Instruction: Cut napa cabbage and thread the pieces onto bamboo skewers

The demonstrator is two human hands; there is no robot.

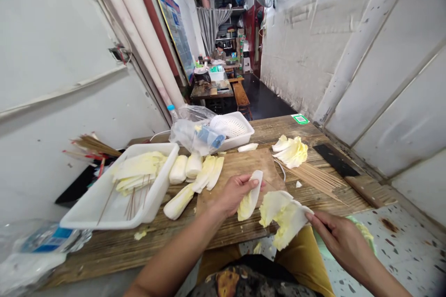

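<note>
Over the wooden cutting board, my left hand is closed on a pale napa cabbage leaf. At the table's front edge, my right hand pinches the white stem end of a ragged, yellow-edged cabbage leaf piece, which hangs toward my lap. A small pile of cabbage leaves lies on the table beyond, beside many thin bamboo skewers. Left of the board rest several cabbage hearts and cut leaves. A white plastic tub holds cabbage strips on skewers.
A cleaver lies at the table's right side. Plastic bags and a second white container stand at the back. A bundle of sticks is at the far left. Another person sits at a distant table.
</note>
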